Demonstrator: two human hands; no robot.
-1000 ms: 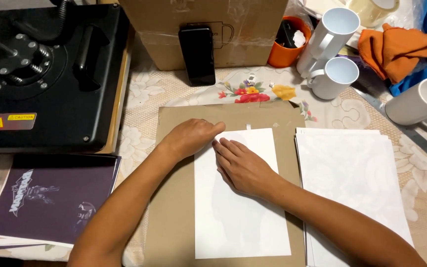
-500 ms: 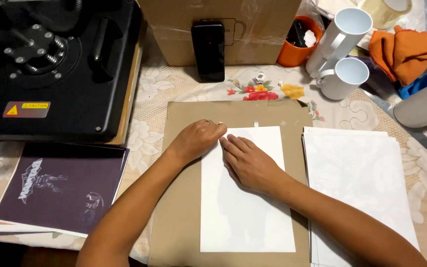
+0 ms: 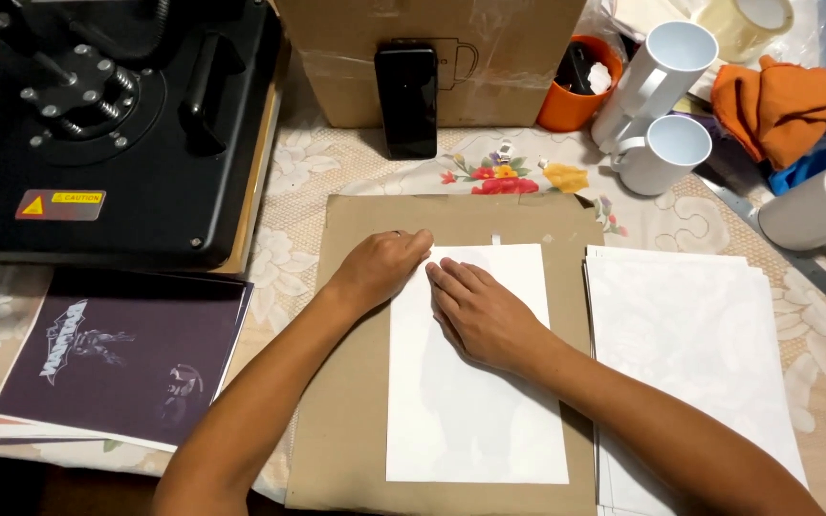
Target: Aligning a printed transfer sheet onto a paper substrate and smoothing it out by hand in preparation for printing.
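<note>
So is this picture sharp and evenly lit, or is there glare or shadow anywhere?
In the head view, focus is fairly sharp across the table; the white sheet under the right hand and left hand carries a soft grey shadow down its middle. The white mugs look bright but keep their shape, the black press stays dark, and the bottom left corner falls into deep shade.

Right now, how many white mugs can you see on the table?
3. One tall mug stands by the orange cup, a second mug lies just below it, and a third mug lies at the right edge. More could be hidden outside the view.
</note>
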